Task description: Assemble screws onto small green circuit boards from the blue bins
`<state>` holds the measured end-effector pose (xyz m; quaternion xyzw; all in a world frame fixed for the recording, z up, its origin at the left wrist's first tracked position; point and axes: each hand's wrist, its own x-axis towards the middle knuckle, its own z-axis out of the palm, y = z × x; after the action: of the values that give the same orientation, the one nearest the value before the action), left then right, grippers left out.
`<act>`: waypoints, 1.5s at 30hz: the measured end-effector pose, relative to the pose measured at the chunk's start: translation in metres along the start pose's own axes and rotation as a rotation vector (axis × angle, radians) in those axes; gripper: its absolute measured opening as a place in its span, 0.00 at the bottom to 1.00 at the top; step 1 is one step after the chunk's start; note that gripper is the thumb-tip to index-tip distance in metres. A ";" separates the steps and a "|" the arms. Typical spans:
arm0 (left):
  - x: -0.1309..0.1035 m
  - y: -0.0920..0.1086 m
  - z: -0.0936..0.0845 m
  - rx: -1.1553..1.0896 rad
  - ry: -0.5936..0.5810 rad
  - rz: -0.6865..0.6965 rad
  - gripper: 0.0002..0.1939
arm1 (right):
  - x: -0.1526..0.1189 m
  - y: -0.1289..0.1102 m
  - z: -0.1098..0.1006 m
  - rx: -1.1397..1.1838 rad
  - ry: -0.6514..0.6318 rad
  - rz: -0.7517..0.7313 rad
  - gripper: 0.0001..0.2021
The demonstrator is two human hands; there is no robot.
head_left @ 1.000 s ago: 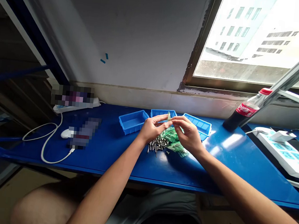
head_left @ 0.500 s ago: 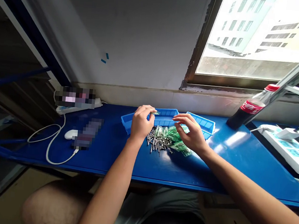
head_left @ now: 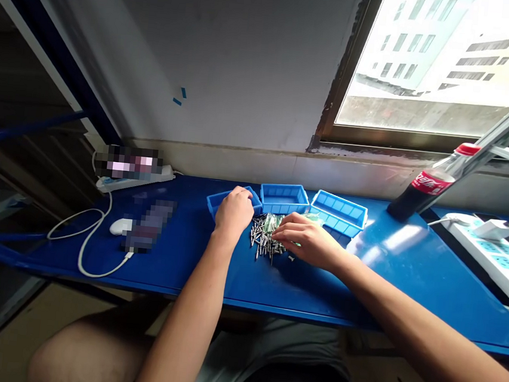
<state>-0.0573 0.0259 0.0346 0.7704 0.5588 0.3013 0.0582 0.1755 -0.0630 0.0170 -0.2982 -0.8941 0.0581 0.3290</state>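
Note:
My left hand (head_left: 234,211) is over the left blue plastic bin (head_left: 214,203), back of the hand up. Its fingertips point down into the bin and are mostly hidden, so whether they hold anything does not show. My right hand (head_left: 306,239) reaches over a heap of small metal pins or screws (head_left: 262,240), fingers stretched out and loosely bent, tips at the heap's right side. Green-tinted clear plastic packets (head_left: 312,219) lie partly covered behind the right hand. One small loose metal piece (head_left: 292,258) sits just in front of that hand.
A middle blue bin (head_left: 283,207) and a right blue bin (head_left: 339,223) stand behind the heap. On the right are a cola bottle (head_left: 426,186) and a white power strip (head_left: 496,253). A white cable (head_left: 81,258) and a blurred-out phone-like object (head_left: 148,229) lie left.
My left hand has moved slightly left and down to the left bin; the small green packet at its fingertips no longer shows. My right hand has moved left and down onto the heap.

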 end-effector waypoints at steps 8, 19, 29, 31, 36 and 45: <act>0.001 0.001 0.007 -0.089 0.210 0.182 0.18 | -0.001 0.002 0.003 0.015 -0.047 0.063 0.10; -0.015 0.041 0.014 -0.601 0.009 0.361 0.16 | -0.002 0.005 0.001 0.042 0.148 0.247 0.04; -0.019 0.050 0.020 -0.812 -0.112 0.246 0.10 | -0.003 0.015 -0.001 0.504 0.586 0.480 0.13; -0.019 0.049 0.023 -0.814 -0.100 0.248 0.09 | -0.003 0.016 0.001 0.531 0.582 0.502 0.15; -0.019 0.048 0.025 -0.827 -0.109 0.245 0.09 | -0.005 0.019 0.004 0.518 0.570 0.553 0.14; -0.023 0.054 0.020 -0.840 -0.161 0.209 0.11 | -0.005 0.018 0.001 0.306 0.516 0.495 0.09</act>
<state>-0.0068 -0.0096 0.0322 0.7533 0.3005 0.4456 0.3789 0.1872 -0.0517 0.0084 -0.4574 -0.6640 0.1916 0.5596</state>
